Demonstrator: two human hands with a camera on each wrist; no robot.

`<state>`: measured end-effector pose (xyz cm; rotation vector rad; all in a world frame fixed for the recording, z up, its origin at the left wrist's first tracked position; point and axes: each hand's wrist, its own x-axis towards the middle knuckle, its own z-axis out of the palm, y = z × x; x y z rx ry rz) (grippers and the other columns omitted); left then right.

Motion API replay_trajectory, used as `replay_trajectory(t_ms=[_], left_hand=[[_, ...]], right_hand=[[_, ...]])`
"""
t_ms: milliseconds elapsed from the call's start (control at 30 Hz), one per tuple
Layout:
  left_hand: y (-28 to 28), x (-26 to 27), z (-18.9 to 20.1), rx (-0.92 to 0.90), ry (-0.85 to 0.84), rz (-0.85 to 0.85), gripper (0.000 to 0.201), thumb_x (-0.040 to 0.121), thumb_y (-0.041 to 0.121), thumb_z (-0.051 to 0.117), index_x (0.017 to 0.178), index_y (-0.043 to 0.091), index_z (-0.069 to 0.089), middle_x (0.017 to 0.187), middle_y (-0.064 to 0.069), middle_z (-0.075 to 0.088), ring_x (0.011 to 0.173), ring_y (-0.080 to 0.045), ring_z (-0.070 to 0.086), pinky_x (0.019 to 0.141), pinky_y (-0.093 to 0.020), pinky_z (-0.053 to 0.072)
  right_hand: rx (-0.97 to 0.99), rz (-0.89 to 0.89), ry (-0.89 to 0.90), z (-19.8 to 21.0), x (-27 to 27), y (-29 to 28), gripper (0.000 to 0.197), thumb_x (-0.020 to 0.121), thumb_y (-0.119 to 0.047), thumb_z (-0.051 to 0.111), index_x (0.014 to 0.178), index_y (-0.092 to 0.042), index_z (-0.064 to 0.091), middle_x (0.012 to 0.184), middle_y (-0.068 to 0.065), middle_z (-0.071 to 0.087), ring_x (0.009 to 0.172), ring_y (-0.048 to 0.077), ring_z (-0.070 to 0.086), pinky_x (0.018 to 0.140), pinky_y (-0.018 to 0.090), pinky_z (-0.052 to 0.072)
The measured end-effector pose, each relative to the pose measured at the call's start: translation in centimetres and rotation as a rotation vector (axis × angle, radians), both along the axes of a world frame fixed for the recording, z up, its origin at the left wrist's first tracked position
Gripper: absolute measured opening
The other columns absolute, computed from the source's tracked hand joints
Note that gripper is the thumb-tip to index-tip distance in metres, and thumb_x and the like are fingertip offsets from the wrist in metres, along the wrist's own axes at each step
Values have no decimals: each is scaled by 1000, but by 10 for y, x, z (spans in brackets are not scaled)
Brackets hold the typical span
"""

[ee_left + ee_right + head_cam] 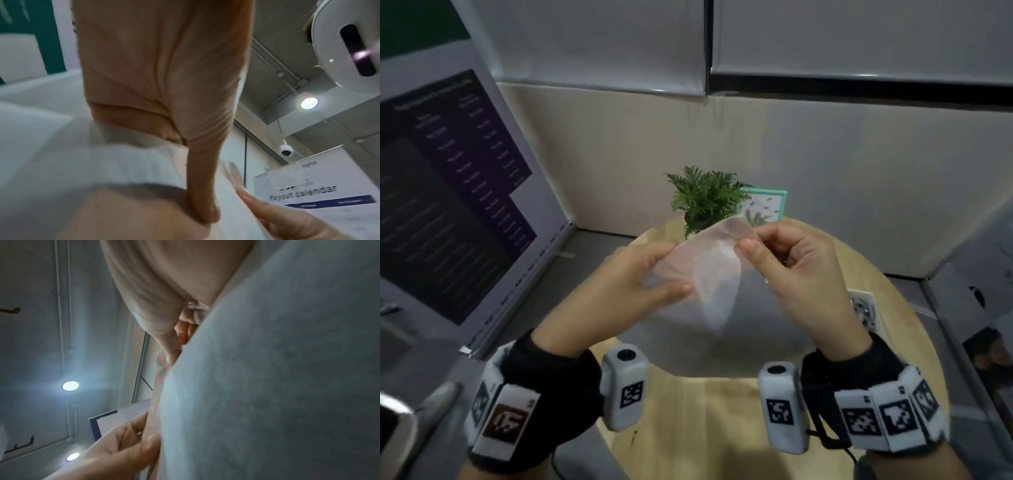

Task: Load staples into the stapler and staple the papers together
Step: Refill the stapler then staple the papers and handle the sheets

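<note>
Both hands hold the white papers (709, 308) up in the air above the round wooden table (705, 428). My left hand (671, 270) pinches the sheets at their left edge, thumb on the near side. Between thumb and forefinger, my right hand (753, 240) pinches the top corner, where a tiny dark mark shows. In the left wrist view the thumb (201, 194) presses on the paper (82, 154). The right wrist view is mostly filled by paper (277, 386), with my right hand (164, 321) at its edge. No stapler or staples are in view.
A small potted plant (705, 198) and a teal-framed picture (763, 209) stand at the table's far side. A patterned card (863, 308) lies at the right edge. A printed banner (448, 205) stands on the left, and pale panels wall in the back.
</note>
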<state>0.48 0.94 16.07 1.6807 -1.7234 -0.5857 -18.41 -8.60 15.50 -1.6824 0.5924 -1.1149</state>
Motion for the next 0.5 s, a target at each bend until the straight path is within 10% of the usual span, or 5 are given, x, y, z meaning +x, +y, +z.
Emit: replay_trajectory(t_ms=[200,333,500], left_hand=[[75,112,-16,88,-49,196,29,89,44,52,90,17,64,80,-2,67,73,-14,64,72,-37,51],[139,210,-43,-75,-78,719,10,96,29,50,98,23,58,97,-10,68,84,-28,61,81,-44,49],[182,288,-117,-74,-46,1173,29,92,34,37,114,19,46,115,-25,62,104,-48,58,92,-63,47]], right_hand=[[-20,-151,166,-24,73,27,16,86,-19,63,102,-19,65,97,-6,65,90,9,60,73,23,48],[-219,-255,670,-79,118,57,40,90,-29,56,128,-19,47,135,1,45,125,19,36,102,31,31],[-41,93,1313,-175,144,125,49,93,-35,47,139,-19,34,156,6,13,141,25,16,111,36,26]])
